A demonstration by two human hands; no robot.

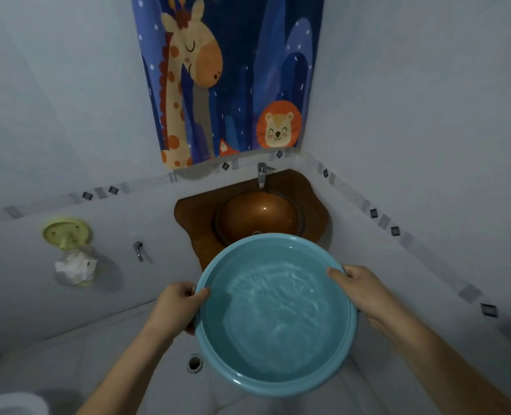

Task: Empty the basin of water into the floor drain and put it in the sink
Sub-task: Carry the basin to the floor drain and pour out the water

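A round teal basin (pixel 242 378) holds rippling water and hangs level in the air in front of me. My left hand (pixel 179 304) grips its left rim, thumb inside. My right hand (pixel 357 284) grips the right rim the same way. Behind the basin a brown corner sink (pixel 257 215) sits in a brown counter, with a chrome tap (pixel 262 173) above it. Low on the floor, just left of the basin's edge, is the round floor drain (pixel 194 362).
White tiled walls close in on both sides. A green wall holder (pixel 67 232) with a plastic bag of tissue (pixel 76 268) hangs at the left, next to a small chrome wall tap (pixel 138 250). A giraffe-and-lion curtain (pixel 230 76) hangs above the sink.
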